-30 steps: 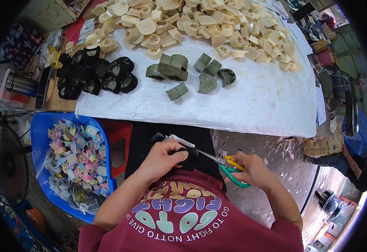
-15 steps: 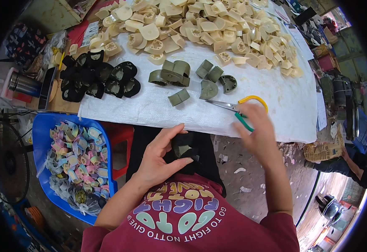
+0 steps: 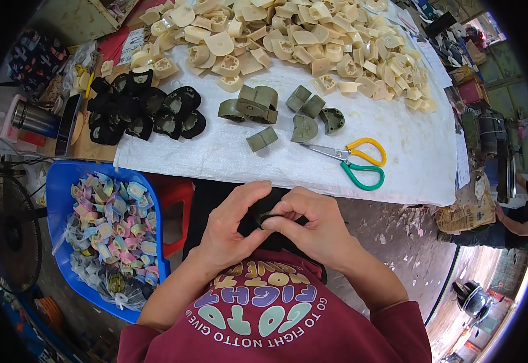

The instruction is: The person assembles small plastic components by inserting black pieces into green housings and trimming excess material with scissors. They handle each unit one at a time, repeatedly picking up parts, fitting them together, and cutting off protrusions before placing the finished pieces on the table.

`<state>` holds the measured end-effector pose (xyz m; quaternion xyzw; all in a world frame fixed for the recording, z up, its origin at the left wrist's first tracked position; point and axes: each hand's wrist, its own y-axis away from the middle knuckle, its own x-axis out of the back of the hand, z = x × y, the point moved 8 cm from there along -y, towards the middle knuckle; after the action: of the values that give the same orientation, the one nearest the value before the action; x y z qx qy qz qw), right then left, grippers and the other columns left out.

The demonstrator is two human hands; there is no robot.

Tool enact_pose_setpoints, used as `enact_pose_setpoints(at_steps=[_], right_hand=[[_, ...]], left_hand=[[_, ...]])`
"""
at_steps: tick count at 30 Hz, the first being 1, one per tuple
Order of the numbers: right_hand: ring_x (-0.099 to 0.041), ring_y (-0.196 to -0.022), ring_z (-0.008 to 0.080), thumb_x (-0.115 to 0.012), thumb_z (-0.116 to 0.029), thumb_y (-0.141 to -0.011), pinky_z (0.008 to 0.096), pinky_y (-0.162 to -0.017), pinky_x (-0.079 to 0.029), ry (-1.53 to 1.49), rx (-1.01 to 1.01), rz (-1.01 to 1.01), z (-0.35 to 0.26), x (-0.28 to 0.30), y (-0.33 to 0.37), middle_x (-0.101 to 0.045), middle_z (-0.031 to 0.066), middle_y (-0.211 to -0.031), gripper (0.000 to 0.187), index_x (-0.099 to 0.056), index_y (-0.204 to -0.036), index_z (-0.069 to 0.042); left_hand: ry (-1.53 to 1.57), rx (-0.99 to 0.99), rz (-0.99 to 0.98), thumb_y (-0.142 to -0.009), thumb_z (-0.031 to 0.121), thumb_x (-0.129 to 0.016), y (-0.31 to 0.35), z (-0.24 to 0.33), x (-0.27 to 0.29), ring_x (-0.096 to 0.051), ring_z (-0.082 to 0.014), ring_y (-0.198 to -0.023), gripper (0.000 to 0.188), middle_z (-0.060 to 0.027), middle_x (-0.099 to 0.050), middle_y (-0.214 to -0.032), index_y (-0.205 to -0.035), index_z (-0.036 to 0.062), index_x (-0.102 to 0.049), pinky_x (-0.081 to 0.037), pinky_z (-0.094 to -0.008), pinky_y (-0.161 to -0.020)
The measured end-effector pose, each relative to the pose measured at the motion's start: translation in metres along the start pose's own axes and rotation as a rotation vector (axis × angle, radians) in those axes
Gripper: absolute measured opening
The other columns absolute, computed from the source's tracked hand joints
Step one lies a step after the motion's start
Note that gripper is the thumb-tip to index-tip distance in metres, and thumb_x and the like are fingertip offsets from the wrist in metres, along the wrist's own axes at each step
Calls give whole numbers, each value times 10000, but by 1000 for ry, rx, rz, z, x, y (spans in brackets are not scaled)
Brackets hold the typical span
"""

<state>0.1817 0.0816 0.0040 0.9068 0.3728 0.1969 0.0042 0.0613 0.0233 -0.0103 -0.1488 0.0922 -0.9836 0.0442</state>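
Over my lap, my left hand (image 3: 230,227) is curled around a dark, black-covered heel block (image 3: 265,218) that the fingers largely hide. Thumb and fingers of my right hand (image 3: 312,225) pinch its black edge from the other side. On the white sheet beyond lie scissors (image 3: 343,154) with one yellow and one green handle, blades slightly parted. Left of them are several bare olive green heel blocks (image 3: 261,139), some grouped together. Farther left sits a cluster of black-covered heel blocks (image 3: 179,103) with green showing inside.
A large heap of cream heel blocks (image 3: 312,42) covers the far table. Below left stands a blue tub (image 3: 162,242) of pastel pieces and bags, beside a red stool (image 3: 176,196). A fan (image 3: 13,230) is at far left; another person's arm (image 3: 515,224) shows at right.
My right hand has let go of the scissors, leaving them on the sheet, and come back to the heel block in my left hand. My left hand has barely moved.
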Motion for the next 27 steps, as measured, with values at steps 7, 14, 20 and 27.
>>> enact_pose_setpoints(at_steps=[7,14,20,27], right_hand=[[-595,-708,208,-755,-176,-769,320,-629,-477,149,-48,19,-3,-3,-6,-596,85,-770,228,-626,-885,-29],[-573,-779,187,-737,-79,-765,304,-719,-465,-123,65,251,0,2,3,-603,49,-830,382,-580,-1113,-62],[-536,-812,167,-704,-6,-767,282,-786,-425,-78,213,335,-4,1,11,-604,27,-844,421,-572,-1162,-69],[-533,-883,134,-715,-42,-780,277,-853,-408,-485,-31,222,15,-6,5,-581,-14,-863,519,-510,-1256,-74]], left_hand=[[-86,-32,32,-694,2,-738,2,5,-1,-595,-306,-1118,573,-175,-581,-1217,-1229,15,-533,-516,-346,-876],[647,195,108,-784,-76,-683,6,-14,-1,-547,-200,-1141,530,-114,-528,-1247,-1284,22,-537,-494,-298,-894],[670,132,197,-798,-122,-651,10,-14,4,-555,-186,-1094,449,-123,-525,-1227,-1224,2,-587,-491,-281,-877],[538,84,270,-780,-119,-659,5,-3,11,-569,-184,-1064,404,-123,-560,-1170,-1168,-19,-611,-493,-277,-846]])
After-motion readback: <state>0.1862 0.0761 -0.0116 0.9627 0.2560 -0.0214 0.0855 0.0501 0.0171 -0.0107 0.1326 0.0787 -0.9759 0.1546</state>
